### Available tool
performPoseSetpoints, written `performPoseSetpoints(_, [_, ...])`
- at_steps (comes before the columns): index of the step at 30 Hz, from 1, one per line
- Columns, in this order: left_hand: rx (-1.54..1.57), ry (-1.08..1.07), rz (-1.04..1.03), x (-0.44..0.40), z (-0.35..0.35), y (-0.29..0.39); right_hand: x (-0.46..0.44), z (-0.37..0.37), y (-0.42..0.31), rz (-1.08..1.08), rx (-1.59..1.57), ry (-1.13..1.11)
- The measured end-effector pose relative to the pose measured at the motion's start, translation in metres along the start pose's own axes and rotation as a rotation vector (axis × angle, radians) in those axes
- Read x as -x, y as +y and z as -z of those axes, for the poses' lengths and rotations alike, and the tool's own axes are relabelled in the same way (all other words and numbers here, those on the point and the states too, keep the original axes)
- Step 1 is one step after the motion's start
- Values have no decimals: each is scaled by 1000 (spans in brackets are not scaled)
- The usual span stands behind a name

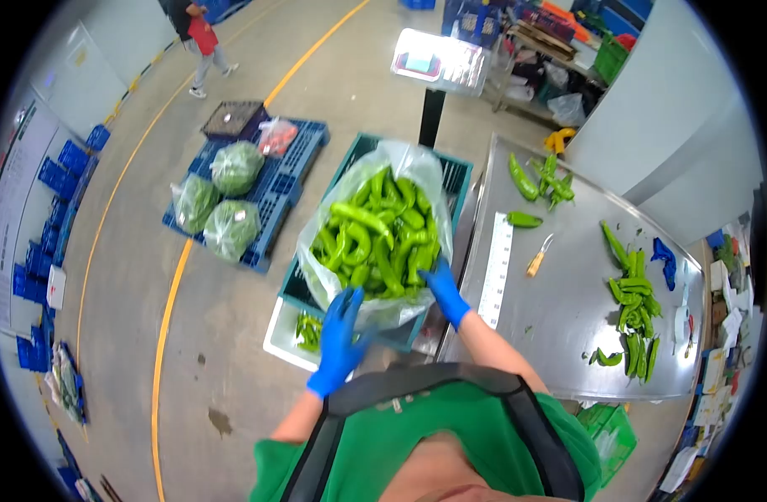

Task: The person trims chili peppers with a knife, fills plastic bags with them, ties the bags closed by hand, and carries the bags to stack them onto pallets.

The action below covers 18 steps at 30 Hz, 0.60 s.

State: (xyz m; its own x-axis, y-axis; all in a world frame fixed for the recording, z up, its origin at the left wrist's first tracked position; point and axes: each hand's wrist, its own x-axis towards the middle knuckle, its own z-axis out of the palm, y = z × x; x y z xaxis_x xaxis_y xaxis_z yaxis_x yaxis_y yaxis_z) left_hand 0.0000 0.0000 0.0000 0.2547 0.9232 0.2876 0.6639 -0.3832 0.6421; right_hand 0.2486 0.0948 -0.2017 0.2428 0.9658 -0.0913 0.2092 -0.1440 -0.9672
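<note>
Green peppers [388,243] fill a clear plastic bag [312,266] lining a dark green crate [465,180]. My left hand [342,343], in a blue glove, is at the near left edge of the bag, fingers apart and partly blurred, with nothing visible in it. On the near right side, my right hand [444,291], also blue-gloved, touches the bag's edge beside the peppers; its fingers look stretched out, their tips partly hidden. A white container [281,339] with smaller green peppers [308,331] sits below my left hand.
A scale display [439,60] stands behind the crate. To the right, a metal table [559,309] holds loose peppers [634,293], a knife [538,257], a ruler strip [495,272] and a blue glove [664,261]. Bagged vegetables [233,230] rest on a blue pallet [283,188]. A person [201,42] is farther back.
</note>
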Motion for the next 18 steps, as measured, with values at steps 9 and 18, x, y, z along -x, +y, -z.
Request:
performPoseSetpoints(9, [1255,351,1010,45,2,-30,7,-5,-167,496,310,-75])
performPoseSetpoints(18, [1651,-429,1230,-9,6,-28,-88,-77,-166,536,896,-278])
